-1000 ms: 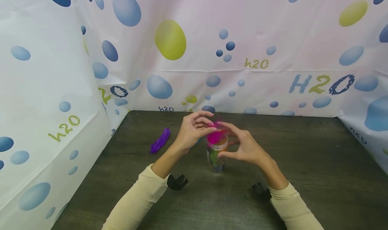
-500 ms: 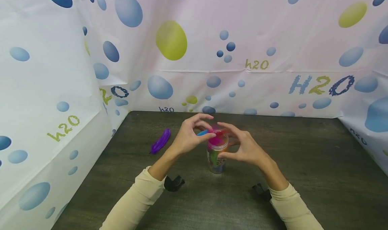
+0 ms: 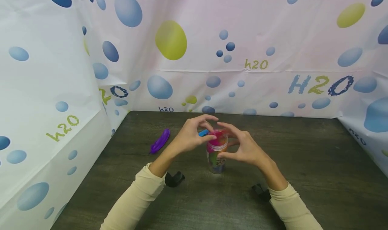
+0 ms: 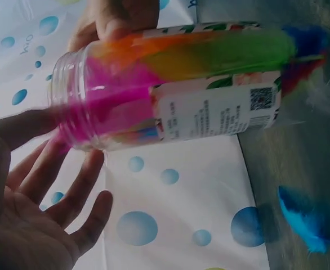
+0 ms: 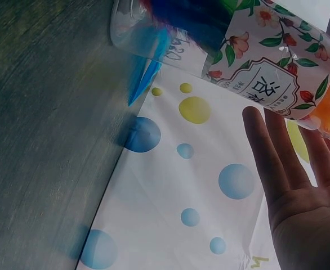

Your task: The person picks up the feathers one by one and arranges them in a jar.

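Observation:
A clear plastic jar [image 3: 216, 166] with a flowered label stands upright on the dark table, holding several feathers of different colours. My right hand [image 3: 247, 147] grips it from the right, thumb on the near side and fingers round the far side. At the jar's open mouth, my left hand [image 3: 191, 135] pinches the top of a pink feather [image 4: 114, 115] between thumb and fingers; most of that feather lies inside the jar. Orange, green and dark blue feathers show through the wall in the left wrist view. The pink feather's tip is partly hidden by the fingers.
A blue feather [image 3: 203, 133] lies on the table behind the left hand, just left of the jar. Farther left lies a purple feather [image 3: 160, 141]. A white sheet [image 3: 272, 31] printed with bubbles hangs behind and to the left of the table.
The left hand has lowered slightly and shifted towards the jar, and the pink feather has sunk deeper into it. More of the blue feather shows. The right hand has kept its grip on the jar.

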A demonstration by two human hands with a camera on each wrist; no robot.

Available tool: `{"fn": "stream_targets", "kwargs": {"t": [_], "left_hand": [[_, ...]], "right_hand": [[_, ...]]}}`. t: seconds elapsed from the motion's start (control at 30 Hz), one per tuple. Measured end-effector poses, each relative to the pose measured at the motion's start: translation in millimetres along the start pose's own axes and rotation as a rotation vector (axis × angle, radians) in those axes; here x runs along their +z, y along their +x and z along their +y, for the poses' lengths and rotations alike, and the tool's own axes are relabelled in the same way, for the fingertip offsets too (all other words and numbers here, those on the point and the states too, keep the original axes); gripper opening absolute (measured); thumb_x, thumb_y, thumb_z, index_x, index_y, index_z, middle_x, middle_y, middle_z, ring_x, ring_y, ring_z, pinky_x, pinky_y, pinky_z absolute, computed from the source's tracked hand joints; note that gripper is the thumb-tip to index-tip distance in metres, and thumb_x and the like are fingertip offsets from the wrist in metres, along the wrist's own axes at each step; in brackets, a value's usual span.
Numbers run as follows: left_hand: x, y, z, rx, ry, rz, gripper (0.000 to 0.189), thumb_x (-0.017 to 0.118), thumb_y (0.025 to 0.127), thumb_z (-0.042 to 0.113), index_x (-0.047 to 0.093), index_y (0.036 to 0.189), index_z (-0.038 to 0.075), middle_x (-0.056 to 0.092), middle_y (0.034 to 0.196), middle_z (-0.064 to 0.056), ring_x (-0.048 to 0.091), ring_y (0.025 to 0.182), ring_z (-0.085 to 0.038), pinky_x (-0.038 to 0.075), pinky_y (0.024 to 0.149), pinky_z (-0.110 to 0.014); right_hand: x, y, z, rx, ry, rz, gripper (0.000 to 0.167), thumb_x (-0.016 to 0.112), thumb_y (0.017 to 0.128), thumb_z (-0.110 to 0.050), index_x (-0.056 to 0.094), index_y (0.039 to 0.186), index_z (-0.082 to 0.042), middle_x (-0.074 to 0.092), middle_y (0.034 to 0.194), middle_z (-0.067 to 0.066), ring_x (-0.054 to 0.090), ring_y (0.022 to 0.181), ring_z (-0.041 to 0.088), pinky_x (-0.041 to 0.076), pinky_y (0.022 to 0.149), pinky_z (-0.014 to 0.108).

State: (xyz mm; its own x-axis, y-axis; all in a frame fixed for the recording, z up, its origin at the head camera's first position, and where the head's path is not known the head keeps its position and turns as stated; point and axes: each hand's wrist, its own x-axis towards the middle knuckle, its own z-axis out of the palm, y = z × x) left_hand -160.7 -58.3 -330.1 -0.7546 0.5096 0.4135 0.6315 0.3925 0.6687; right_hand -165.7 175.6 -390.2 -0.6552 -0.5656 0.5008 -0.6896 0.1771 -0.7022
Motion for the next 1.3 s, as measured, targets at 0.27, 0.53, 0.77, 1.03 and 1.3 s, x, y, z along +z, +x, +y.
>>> {"fn": "stream_targets", "kwargs": {"t": [0.27, 0.53, 0.77, 1.03, 1.3], "left_hand": [[-8.7, -0.4, -1.8, 0.01, -0.045, 0.036, 0.039, 0.078, 0.093, 0.008, 0.065, 0.128, 0.0, 0.078, 0.098, -0.006, 0.072, 0.102, -0.023, 0.056, 0.098, -0.045], [-22.7, -1.4, -7.7, 0.038, -0.074, 0.214, 0.024, 0.073, 0.095, 0.0, 0.068, 0.118, -0.006, 0.076, 0.099, -0.018, 0.073, 0.093, -0.031, 0.06, 0.088, -0.044], [-34.5, -7.6, -23.9, 0.018, 0.073, 0.32, 0.022, 0.073, 0.094, 0.0, 0.07, 0.116, -0.005, 0.075, 0.097, -0.018, 0.073, 0.088, -0.033, 0.061, 0.082, -0.045], [-43.4, -12.3, -44.5, -0.029, 0.316, 0.374, 0.019, 0.073, 0.093, -0.004, 0.071, 0.112, -0.006, 0.075, 0.094, -0.018, 0.074, 0.086, -0.033, 0.062, 0.078, -0.047], [-45.6, -15.9, -62.0, -0.153, 0.456, 0.333, 0.019, 0.074, 0.092, -0.003, 0.072, 0.112, -0.003, 0.075, 0.096, -0.016, 0.072, 0.09, -0.032, 0.058, 0.08, -0.047]], "right_hand": [[-0.6, 0.4, -1.0, 0.005, 0.007, -0.007, 0.093, 0.092, 0.076, -0.004, 0.042, 0.154, -0.002, 0.067, 0.132, 0.018, 0.068, 0.117, 0.038, 0.064, 0.081, 0.036], [-0.9, 0.2, 1.2, -0.009, -0.001, -0.014, 0.093, 0.092, 0.077, -0.003, 0.041, 0.155, -0.003, 0.069, 0.13, 0.016, 0.069, 0.115, 0.036, 0.063, 0.081, 0.034], [-0.8, 0.3, 0.8, -0.022, -0.015, -0.021, 0.093, 0.092, 0.077, -0.006, 0.041, 0.155, -0.006, 0.069, 0.131, 0.015, 0.07, 0.115, 0.034, 0.063, 0.082, 0.033], [-0.9, 0.2, 1.3, -0.007, -0.024, -0.021, 0.093, 0.092, 0.077, -0.007, 0.042, 0.155, -0.007, 0.068, 0.131, 0.014, 0.069, 0.116, 0.033, 0.063, 0.082, 0.033], [-0.6, 0.8, 1.1, -0.01, -0.012, -0.02, 0.093, 0.092, 0.078, -0.005, 0.041, 0.155, -0.006, 0.069, 0.131, 0.015, 0.07, 0.115, 0.034, 0.063, 0.081, 0.033]]}}
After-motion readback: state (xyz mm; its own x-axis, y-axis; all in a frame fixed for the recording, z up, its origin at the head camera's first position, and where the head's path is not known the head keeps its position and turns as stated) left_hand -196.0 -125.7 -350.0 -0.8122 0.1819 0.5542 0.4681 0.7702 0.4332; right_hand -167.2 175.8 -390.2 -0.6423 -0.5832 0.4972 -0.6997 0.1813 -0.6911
